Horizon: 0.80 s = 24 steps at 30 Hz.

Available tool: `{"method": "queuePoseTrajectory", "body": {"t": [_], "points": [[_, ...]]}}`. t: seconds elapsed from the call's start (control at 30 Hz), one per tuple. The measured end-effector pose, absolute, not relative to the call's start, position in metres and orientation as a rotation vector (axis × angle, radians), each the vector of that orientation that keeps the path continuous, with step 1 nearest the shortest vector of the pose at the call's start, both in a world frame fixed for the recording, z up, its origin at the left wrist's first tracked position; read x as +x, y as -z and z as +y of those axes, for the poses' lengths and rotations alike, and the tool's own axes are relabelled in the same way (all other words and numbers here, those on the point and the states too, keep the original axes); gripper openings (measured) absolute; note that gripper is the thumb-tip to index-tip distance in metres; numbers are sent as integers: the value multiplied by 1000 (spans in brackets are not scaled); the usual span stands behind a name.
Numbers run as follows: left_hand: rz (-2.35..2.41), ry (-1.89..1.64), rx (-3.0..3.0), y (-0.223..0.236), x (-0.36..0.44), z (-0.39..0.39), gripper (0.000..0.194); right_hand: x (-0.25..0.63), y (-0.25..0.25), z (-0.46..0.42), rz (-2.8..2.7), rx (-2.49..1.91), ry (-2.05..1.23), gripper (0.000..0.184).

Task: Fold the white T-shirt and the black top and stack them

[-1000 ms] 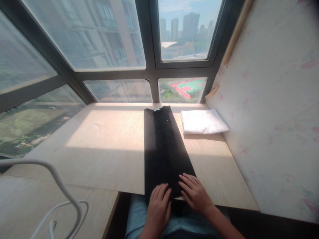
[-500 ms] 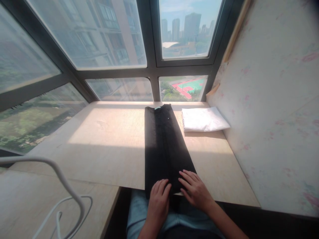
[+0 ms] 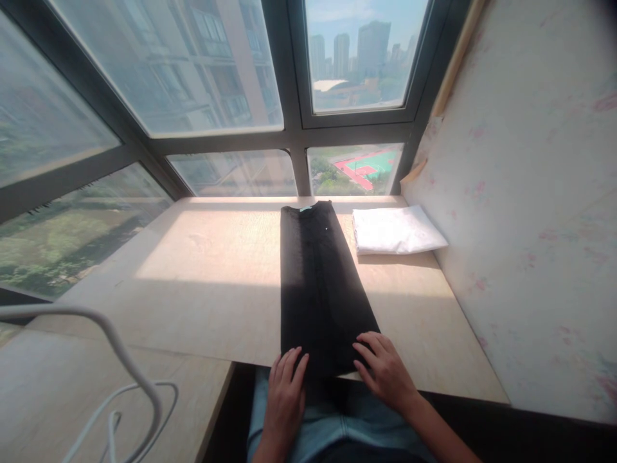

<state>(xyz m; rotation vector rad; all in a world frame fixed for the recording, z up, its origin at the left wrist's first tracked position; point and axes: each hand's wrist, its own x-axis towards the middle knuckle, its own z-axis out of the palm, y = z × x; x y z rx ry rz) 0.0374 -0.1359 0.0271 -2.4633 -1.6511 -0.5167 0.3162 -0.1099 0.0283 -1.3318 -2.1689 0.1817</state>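
Observation:
A black garment, seemingly a shirt (image 3: 321,283), lies folded into a long strip on the pale wooden board, its collar end toward the window and its near end at the board's front edge. My left hand (image 3: 288,379) rests at its near left corner, fingers stretched out. At the near right corner, my right hand (image 3: 380,370) touches the cloth with its fingers apart and slightly bent. Neither hand visibly grips the fabric; the thumb of the left one is partly hidden.
A folded white cloth (image 3: 398,230) lies to the right, near the flowered wall (image 3: 535,244). Windows with grey frames (image 3: 231,140) rise behind the wooden board (image 3: 207,296). A thick white cable (image 3: 116,341) loops over the lower left surface. Jeans-covered legs (image 3: 332,424) are below the board's edge.
My left hand has moved left to the shirt's near left corner. My right hand has shifted slightly right. The shirt's near end now lies flatter and wider between them.

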Motion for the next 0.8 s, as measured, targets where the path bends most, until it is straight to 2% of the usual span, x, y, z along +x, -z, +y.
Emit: {"method": "queuePoseTrajectory", "body": {"t": [0.5, 0.8], "points": [[-1713, 630, -2467, -20, 39, -134, 67, 317, -25, -107, -2114, -1379, -306, 25], [-1486, 810, -2544, -28, 19, -134, 46, 331, -29, -118, -2267, -1318, -315, 37]]}}
